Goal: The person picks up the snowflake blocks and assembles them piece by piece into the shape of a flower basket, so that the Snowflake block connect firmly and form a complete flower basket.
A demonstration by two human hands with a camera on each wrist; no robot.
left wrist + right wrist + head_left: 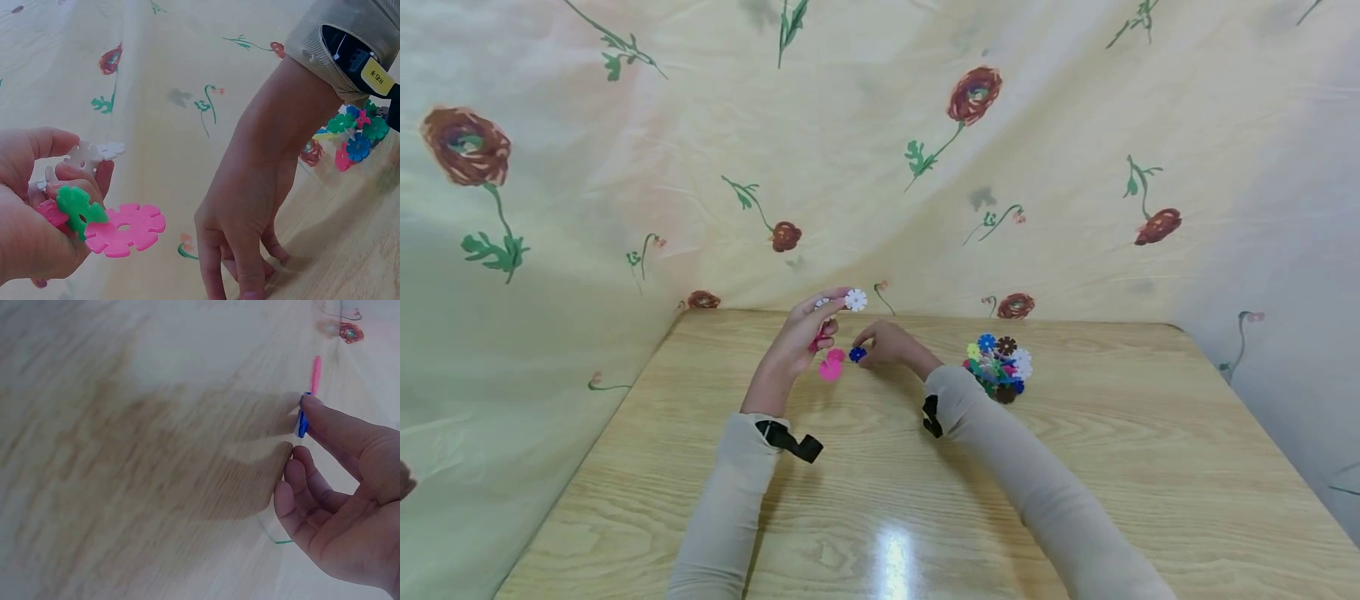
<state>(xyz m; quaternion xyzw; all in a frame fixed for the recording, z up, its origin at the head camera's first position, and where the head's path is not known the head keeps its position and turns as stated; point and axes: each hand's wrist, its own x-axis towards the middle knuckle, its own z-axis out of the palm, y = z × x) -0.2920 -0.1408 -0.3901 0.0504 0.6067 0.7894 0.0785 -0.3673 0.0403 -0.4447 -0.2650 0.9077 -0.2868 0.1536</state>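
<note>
My left hand (797, 337) is raised, its fingers curled round a cluster of notched plastic flower discs. In the left wrist view the cluster includes a white disc (81, 156), a green disc (78, 209) and a pink disc (125, 230), the green and pink interlocking. Another white disc (855, 300) sticks out past the fingertips. My right hand (891, 343), low at the tabletop, pinches a blue disc (857, 354) between thumb and forefinger; its other fingers are bent. Beside the blue disc, pink discs (831, 368) show below the left hand.
A pile of multicoloured flower discs (998, 368) sits on the wooden table (865, 500) beyond my right forearm. A flower-printed cloth (850, 167) hangs behind the table's far edge and along the sides. Black straps (801, 446) circle both wrists.
</note>
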